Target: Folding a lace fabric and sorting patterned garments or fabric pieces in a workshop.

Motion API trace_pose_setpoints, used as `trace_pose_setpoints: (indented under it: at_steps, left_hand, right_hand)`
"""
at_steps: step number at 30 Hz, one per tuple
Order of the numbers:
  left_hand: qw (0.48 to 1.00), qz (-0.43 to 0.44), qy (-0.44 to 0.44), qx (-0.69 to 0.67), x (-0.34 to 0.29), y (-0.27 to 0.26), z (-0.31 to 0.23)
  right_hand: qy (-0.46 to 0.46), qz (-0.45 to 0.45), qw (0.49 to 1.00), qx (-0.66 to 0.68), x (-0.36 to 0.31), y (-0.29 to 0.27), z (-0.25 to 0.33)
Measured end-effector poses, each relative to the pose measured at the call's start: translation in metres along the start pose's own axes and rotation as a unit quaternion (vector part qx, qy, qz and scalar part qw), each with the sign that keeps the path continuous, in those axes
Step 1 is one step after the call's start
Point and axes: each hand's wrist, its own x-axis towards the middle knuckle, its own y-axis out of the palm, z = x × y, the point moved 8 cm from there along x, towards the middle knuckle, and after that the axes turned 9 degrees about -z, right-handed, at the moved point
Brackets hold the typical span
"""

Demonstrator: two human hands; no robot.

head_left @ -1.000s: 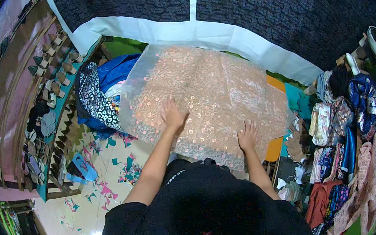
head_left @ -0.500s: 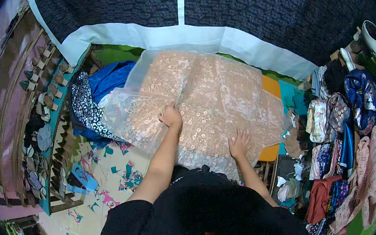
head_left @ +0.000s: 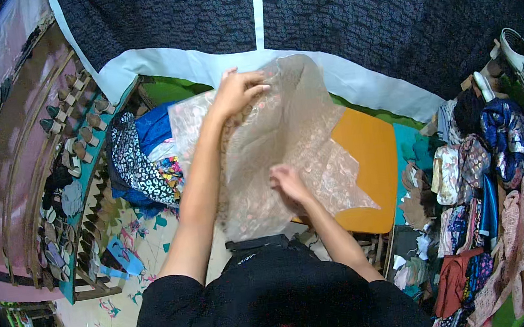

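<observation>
While fabric point(head_left: 256, 138) buckles (long axis unclear), one corner point(head_left: 368, 203) points right.

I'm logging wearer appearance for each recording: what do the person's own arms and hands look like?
The person wears black short fabric sleeves. Both bare forearms show no watch, bracelet or cable. The left hand and right hand are ungloved; rings can't be ruled out.

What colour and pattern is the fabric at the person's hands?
The fabric is peach-beige with small pinkish round spots, showing best in the head view.
</observation>
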Motion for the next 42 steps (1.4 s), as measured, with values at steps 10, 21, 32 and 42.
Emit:
trace_pose_setpoints:
  at_steps: [10,21,32,42]
  left_hand:
    - [0.96,0.255,0.118,-0.011,-0.04,-0.068,-0.101]
    - [0.964,0.213,0.15,-0.043,-0.06,-0.135,-0.129]
    - [0.99,0.142,0.023,-0.005,0.003,-0.115,0.008]
    - [0.856,-0.39,0.26,0.218,0.108,-0.168,-0.142]
  right_hand:
    - [-0.599,-0.034,0.746,-0.289,-0.147,0.012,0.313]
    - [-0.43,0.19,0.67,-0.574,-0.105,0.053,0.304]
    - [-0.48,-0.133,0.613,-0.614,-0.039,-0.046,0.343]
    - [-0.636,-0.637,0.195,-0.39,-0.216,-0.115,0.458]
